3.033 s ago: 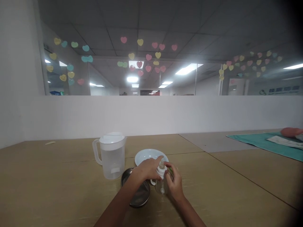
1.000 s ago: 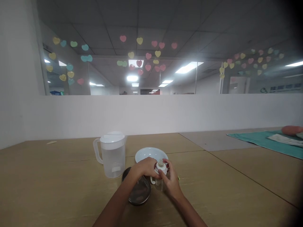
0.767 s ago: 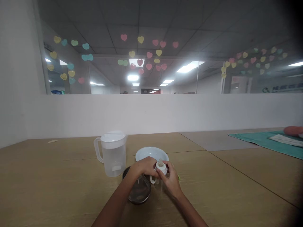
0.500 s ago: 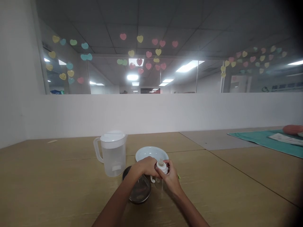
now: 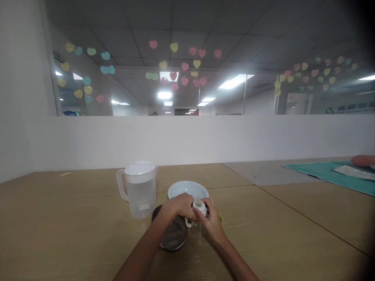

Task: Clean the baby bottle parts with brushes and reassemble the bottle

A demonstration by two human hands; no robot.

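A small clear baby bottle [image 5: 199, 207] with a white collar and a teat stands on the wooden table [image 5: 73, 234] in front of me. My left hand [image 5: 178, 206] is closed round the left side of the bottle's white collar. My right hand [image 5: 212, 222] grips the bottle from the right, fingers curled on the collar and body. A round steel bowl [image 5: 171, 236] sits just under my left forearm. Behind the hands lies a pale blue plate [image 5: 187, 189].
A translucent plastic jug [image 5: 139, 189] with water and a white lid stands left of the plate. A teal cloth [image 5: 334, 175] with a reddish object [image 5: 363, 160] lies far right. A white partition wall [image 5: 187, 140] runs behind the table.
Both hands stay on the bottle's top, with small shifts of the fingers round the collar. The bottle, bowl, plate and jug have kept their places.
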